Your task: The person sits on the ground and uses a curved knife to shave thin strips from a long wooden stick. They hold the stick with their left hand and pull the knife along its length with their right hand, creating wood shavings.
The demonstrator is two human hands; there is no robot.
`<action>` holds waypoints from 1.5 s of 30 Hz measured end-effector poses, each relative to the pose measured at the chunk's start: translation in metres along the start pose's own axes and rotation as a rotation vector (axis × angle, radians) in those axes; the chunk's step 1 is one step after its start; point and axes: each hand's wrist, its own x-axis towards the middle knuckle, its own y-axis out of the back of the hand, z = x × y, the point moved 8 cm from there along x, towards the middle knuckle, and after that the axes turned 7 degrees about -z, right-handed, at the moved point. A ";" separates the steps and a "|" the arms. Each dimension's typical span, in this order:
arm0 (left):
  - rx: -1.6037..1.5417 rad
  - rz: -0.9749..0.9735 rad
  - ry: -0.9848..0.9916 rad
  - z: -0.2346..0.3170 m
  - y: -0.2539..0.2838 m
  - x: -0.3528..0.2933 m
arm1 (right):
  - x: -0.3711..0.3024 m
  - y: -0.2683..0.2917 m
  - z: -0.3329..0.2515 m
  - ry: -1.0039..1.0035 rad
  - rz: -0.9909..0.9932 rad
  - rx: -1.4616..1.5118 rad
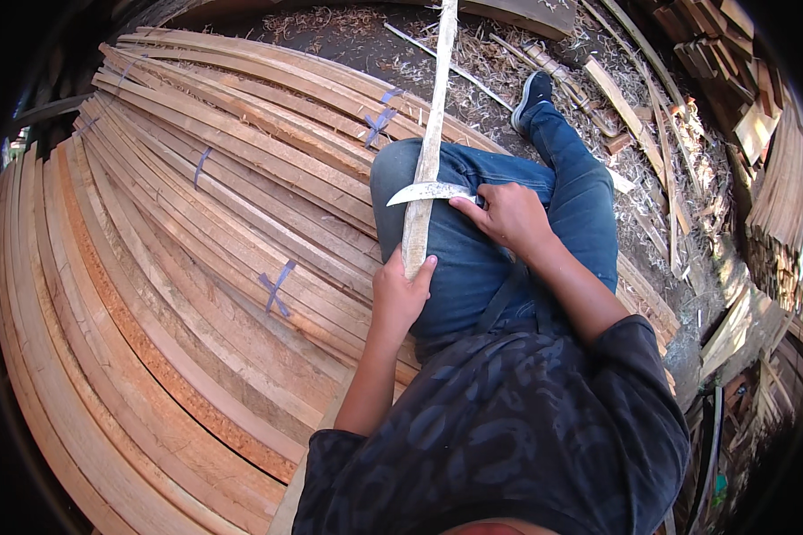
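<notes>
A long pale wooden strip (434,125) stretches from my lap up past the far edge of the view. My left hand (401,285) is closed round its near end, above my thigh. A curved knife (428,191) with a worn, speckled blade lies crosswise over the strip, its tip pointing left. My right hand (511,217) grips the knife's handle, most of which is hidden by the fingers. The blade touches or sits just over the strip's surface; I cannot tell which.
Sawn planks (178,294) are stacked under me and to the left, some bundled with purple ties (277,287). Wood shavings (500,67) and loose slats (633,125) litter the ground ahead and right. More stacked wood (781,205) stands at the far right.
</notes>
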 end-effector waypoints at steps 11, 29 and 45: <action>0.121 0.079 -0.026 -0.009 -0.004 -0.005 | 0.058 0.034 0.155 -0.631 0.169 0.079; 0.215 0.121 -0.066 0.001 0.000 -0.004 | 0.042 0.005 0.018 -0.091 0.035 -0.122; 0.411 0.149 -0.142 0.012 -0.007 -0.007 | 0.002 0.019 0.023 -0.147 0.017 0.011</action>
